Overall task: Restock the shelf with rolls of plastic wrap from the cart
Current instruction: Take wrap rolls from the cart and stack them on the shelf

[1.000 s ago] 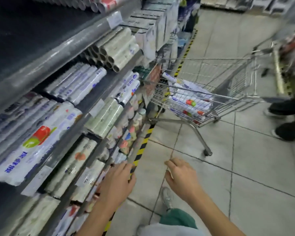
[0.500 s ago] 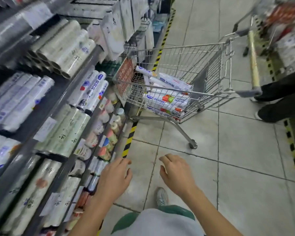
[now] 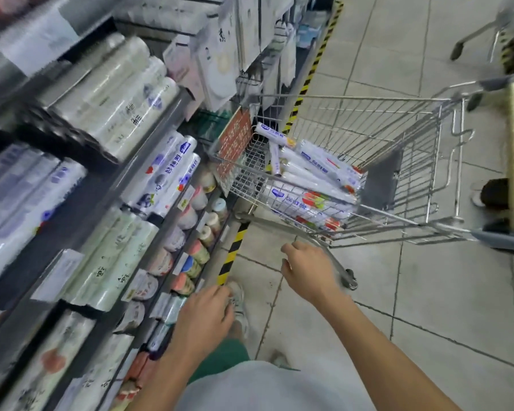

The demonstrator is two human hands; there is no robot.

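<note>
Right hand (image 3: pixel 306 269) is now reaching higher in the frame than half a second ago, closing on the cart (image 3: pixel 377 134), which is showing larger at centre right; its fingers are hanging loosely curled and gripping nothing. Left hand (image 3: pixel 207 312) is hovering at lower centre, just beside the shelf (image 3: pixel 80 215) on the left of the frame, fingers relaxed and likewise empty. Rolls of plastic wrap (image 3: pixel 324 170) are lying piled in the cart's end nearest the shelf, at mid-frame above the right hand, while shelved rolls (image 3: pixel 163 173) are lying at centre left.
</note>
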